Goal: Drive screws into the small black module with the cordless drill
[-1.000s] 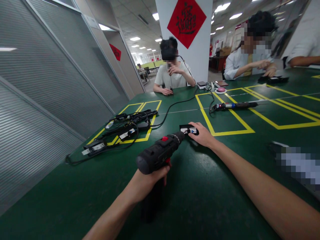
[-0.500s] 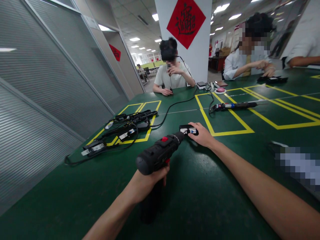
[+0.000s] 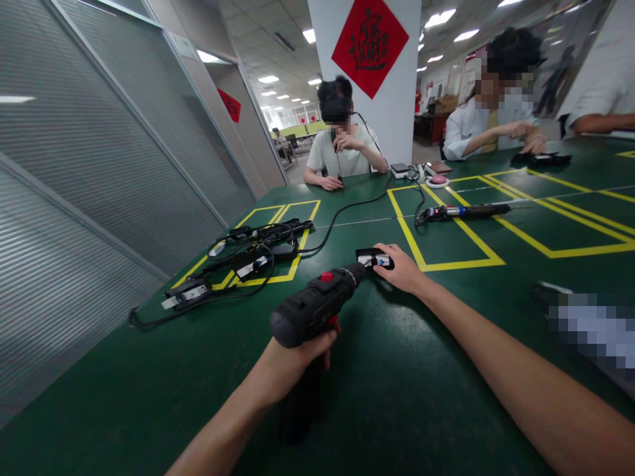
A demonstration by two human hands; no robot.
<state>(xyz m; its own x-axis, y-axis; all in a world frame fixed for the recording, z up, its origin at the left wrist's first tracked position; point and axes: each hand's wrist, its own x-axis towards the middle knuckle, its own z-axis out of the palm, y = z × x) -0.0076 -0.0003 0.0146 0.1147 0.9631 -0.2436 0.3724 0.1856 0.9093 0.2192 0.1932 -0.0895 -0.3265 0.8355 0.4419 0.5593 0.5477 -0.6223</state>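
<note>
My left hand [image 3: 292, 360] is wrapped round the grip of a black cordless drill [image 3: 317, 304] with a red switch on top. The drill's nose points at a small black part [image 3: 373, 258] with a white and blue label, lying on the green table [image 3: 149, 390]. My right hand [image 3: 403, 268] presses down on that part, fingers curled over its right end. The drill tip meets the part's left end.
A pile of black devices and cables [image 3: 238, 258] lies in a yellow-taped box to the left. A corded tool [image 3: 464, 210] rests in another taped box further back. Three other people sit at the far side; a blurred object [image 3: 590, 327] is at right.
</note>
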